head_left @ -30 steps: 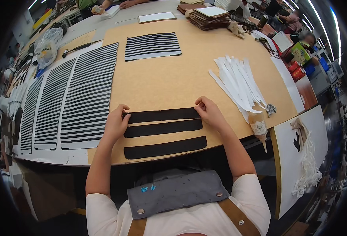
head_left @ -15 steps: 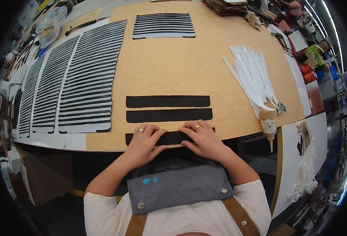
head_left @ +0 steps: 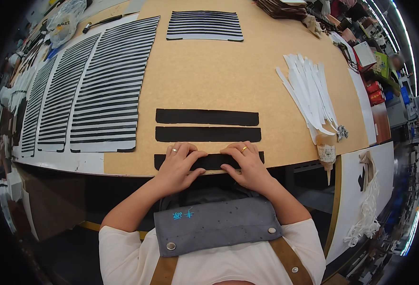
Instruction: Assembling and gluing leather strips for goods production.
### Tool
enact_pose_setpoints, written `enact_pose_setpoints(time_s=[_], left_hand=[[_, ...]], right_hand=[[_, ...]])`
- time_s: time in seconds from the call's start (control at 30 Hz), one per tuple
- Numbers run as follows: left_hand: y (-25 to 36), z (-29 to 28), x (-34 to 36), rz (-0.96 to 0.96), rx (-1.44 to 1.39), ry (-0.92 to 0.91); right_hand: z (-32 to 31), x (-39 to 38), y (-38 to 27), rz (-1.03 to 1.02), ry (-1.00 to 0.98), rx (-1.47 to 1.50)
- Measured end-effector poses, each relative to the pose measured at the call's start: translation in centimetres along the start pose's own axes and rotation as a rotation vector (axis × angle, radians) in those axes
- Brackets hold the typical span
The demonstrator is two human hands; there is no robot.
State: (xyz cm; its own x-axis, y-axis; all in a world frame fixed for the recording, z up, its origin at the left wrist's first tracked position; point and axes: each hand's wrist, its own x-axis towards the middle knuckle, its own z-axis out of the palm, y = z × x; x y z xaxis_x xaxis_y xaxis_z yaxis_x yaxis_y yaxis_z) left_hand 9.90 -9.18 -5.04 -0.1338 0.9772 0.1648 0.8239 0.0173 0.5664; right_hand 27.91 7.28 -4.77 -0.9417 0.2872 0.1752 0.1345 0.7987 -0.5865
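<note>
Two hands pressing down on the nearest black strip (head_left: pixel 209 162) at the front edge of the table (head_left: pixel 276 90): left hand (head_left: pixel 177 167) lying flat on the left half, fingers (head_left: pixel 186 153) spread narrowly and pointing away from the body, ring showing; right hand (head_left: pixel 245 166) lying flat on the right half, fingers (head_left: pixel 233 151) likewise close together and angled inward, also ringed. Neither pinching nor lifting, only resting palm-down on the strip, thumbs nearly meeting near its middle. Running left to right, long axis parallel to the table edge, ends poking out past both hands, slightly further on the left. Lying directly under the fingers rather than ahead of them, with both hands about equally near. Just beyond, lying parallel and apart from each other, a second black strip (head_left: pixel 208 134) and then a third black strip (head_left: pixel 207 117), untouched. Further left, spreading across the table, large white sheets of black stripes (head_left: pixel 107 90), several side by side. Further right, fanning out, a bundle of white paper strips (head_left: pixel 309 92), with a small cone-shaped object (head_left: pixel 327 152) near the table edge. Farthest back, sitting alone, a small striped sheet (head_left: pixel 204 26). Closest of all, hanging below the hands, a grey apron bib (head_left: pixel 216 223) with brown straps.
</note>
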Motion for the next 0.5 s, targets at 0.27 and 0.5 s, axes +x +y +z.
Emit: enact_pose_setpoints(time_s=[0.27,0.5], left_hand=[[-0.2,0.1,1.3,-0.014,-0.085,-0.026],[-0.2,-0.5,1.9,-0.043,-0.123,-0.086]], right_hand=[[-0.2,0.4,0.1,-0.009,0.010,-0.051],[0.5,1.4,0.5,-0.054,0.051,-0.032]])
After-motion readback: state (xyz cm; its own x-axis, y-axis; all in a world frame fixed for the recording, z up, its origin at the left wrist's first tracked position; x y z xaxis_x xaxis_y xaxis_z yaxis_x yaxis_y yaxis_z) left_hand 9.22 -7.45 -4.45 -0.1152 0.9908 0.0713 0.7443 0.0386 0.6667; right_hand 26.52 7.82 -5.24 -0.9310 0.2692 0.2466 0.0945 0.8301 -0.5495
